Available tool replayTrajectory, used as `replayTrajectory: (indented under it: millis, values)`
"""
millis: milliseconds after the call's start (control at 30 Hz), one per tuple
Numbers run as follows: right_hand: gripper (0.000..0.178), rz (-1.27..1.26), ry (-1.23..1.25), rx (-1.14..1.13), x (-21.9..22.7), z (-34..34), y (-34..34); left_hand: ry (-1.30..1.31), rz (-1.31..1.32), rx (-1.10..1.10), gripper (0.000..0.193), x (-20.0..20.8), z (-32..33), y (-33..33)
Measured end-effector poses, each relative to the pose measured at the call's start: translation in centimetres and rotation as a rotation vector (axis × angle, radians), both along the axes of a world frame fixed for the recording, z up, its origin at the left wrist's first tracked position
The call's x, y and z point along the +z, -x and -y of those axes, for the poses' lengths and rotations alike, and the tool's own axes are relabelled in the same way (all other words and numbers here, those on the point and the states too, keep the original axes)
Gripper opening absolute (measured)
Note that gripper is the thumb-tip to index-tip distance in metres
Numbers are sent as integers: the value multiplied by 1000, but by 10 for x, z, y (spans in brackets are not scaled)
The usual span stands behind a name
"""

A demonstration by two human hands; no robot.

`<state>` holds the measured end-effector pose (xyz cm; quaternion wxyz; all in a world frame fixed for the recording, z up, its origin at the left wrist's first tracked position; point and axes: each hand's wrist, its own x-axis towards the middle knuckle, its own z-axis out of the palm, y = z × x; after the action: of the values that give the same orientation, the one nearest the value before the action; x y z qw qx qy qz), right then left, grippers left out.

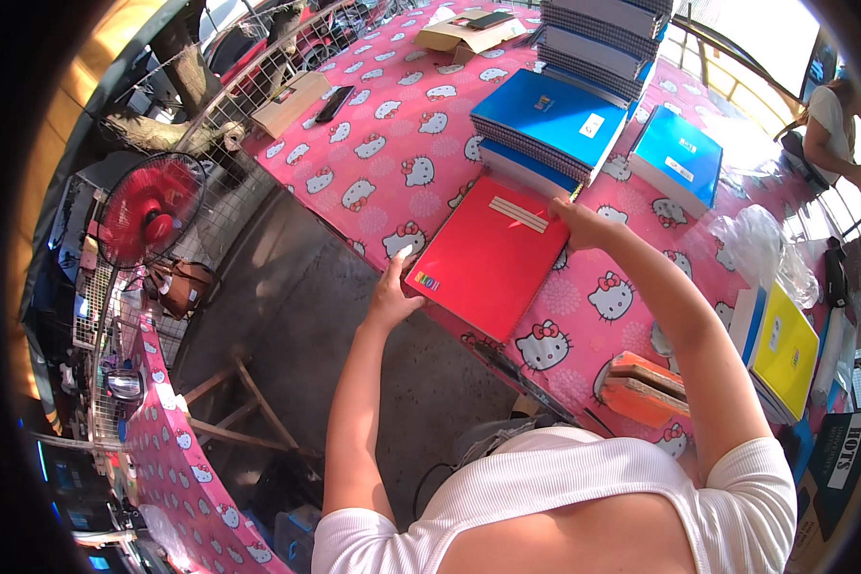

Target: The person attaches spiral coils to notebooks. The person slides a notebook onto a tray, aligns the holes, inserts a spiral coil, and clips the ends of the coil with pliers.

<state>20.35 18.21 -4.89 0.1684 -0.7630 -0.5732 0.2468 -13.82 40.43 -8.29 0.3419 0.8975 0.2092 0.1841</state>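
A red notebook point(488, 263) with three pale lines on its cover lies at the near edge of the table, turned at an angle. My left hand point(392, 295) grips its left corner, the thumb and fingers at the edge. My right hand point(588, 226) is closed on the far right edge, with its fingers partly hidden. Just beyond stands a stack of blue spiral notebooks point(543, 113), touching or nearly touching the red one. To the right of that stack lies a separate pile of blue notebooks point(677, 158).
Pink cartoon-print cloth point(373, 196) covers the table. A taller notebook stack point(598, 43) rises at the back. An orange block-like object point(646, 390), yellow notebooks point(784, 354) and clear plastic point(770, 253) are at the right. A phone point(335, 103) lies far left; a red fan point(153, 210) stands beyond. Another person point(827, 139) is at far right.
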Motion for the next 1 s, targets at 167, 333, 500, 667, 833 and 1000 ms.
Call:
replayTrajectory:
  millis: [167,333,500,667,833,1000]
  values:
    - [65,-20,-61,22,6,1,5,-9,-15,57,112,5,9,-1]
    - [56,-127,-217,-205,-27,-11,-17,73,37,45,114,3,11,-6]
    - [52,-239,-71,-384,-13,-27,6,70,-43,136,114,1,17,5]
    - [55,-254,-81,-396,-23,-17,-4,145,41,86,119,0,15,-2]
    - [72,169,-220,-15,28,45,22,-26,111,71,121,-7,17,16]
    - [32,247,-301,-411,94,252,9,-154,175,66,113,17,64,19]
